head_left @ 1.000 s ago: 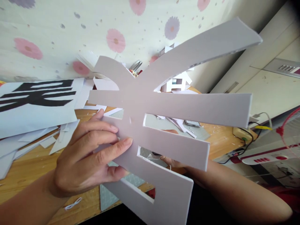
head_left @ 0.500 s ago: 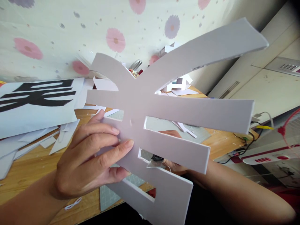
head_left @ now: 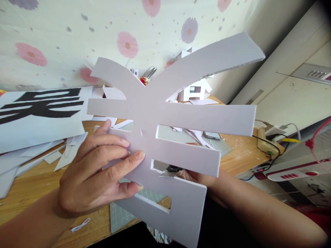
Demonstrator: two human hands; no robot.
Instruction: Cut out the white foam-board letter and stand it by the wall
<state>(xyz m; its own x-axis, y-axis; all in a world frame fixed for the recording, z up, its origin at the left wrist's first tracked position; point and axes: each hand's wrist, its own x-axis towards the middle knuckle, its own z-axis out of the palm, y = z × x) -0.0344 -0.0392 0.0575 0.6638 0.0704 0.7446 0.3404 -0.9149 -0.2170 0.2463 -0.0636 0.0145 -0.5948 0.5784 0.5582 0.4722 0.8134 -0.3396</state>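
A plain white foam-board cutout [head_left: 165, 117], wallpaper [head_left: 77, 38] cream with pink and lilac flowers, a black-printed white sheet [head_left: 38, 113].

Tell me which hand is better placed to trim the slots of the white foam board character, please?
Probably the right hand: it sits behind the foam board character at a slot, seemingly with a small blade, though mostly hidden. The left hand grips the board's left side, fingers spread on its face.

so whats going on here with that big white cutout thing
A person holds a large white foam-board cutout, shaped like a character, up over a wooden table. The left hand grips its left side, thumb beneath and fingers on the face. The right hand is mostly hidden behind the board, with a small dark tool showing through a slot. A printed sheet bearing a black character lies on the table.
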